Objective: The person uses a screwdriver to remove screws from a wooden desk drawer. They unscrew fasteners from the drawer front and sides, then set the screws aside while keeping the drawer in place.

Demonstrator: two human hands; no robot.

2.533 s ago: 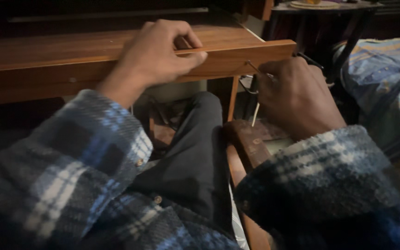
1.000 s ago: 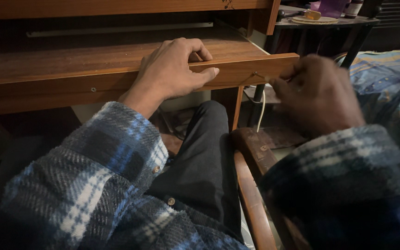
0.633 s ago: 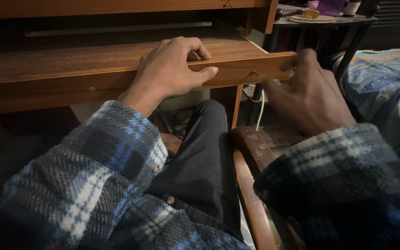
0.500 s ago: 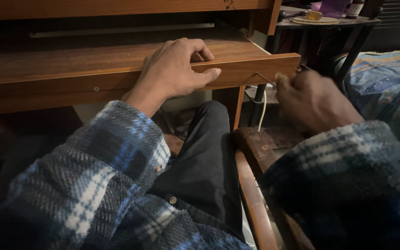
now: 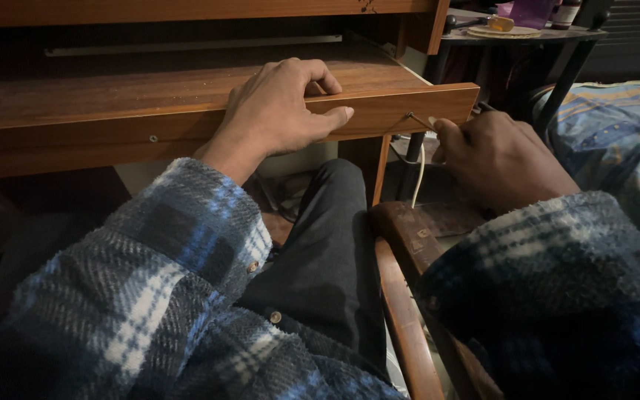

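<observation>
Left hand (image 5: 279, 111): fingers curled over front edge of pull-out wooden shelf (image 5: 112, 100), thumb pressed on face. Right hand (image 5: 494, 155): fingertips pinched on thin screwdriver (image 5: 418, 119), tip set against shelf's right front corner. Chair armrest (image 5: 401, 244) seen below.

— Pull-out shelf (image 5: 187, 104): wood, brown, grain visible, dull satin sheen. 1 small metal screw head (image 5: 154, 138) on front edge.
— Chair arm (image 5: 401, 296): wood too, darker, worn, slightly glossy.
— Sleeves (image 5: 164, 281): thick plaid cloth, fuzzy, matt.
— Trousers (image 5: 327, 252): smooth dark cloth.
— Thin tool (image 5: 418, 120) at right hand (image 5: 498, 155): looks metal, dimly lit, finish unclear.
</observation>
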